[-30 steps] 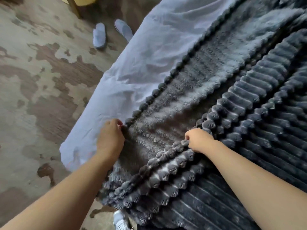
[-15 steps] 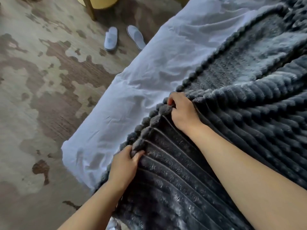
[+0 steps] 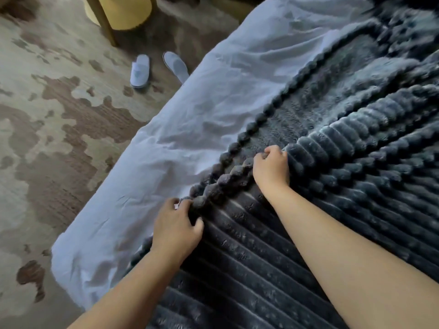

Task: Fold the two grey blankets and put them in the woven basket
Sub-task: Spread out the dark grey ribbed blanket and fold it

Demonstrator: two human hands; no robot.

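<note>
Grey blanket (image 3: 332,186) spread on the white sheet (image 3: 190,129), a ribbed layer folded over a fuzzier one; its bobbled edge runs between the hands. Left hand (image 3: 177,225) curled round that edge, thumb on the ribs; right hand (image 3: 270,168), beyond it, fisted on the fold. Bare sheet to the left of both hands, ending at a corner near the left forearm; patterned carpet (image 3: 47,138) past it. Slippers (image 3: 140,71) far beyond the hands, their mark too blurred to read. Blanket cut off at the right and bottom.
</note>
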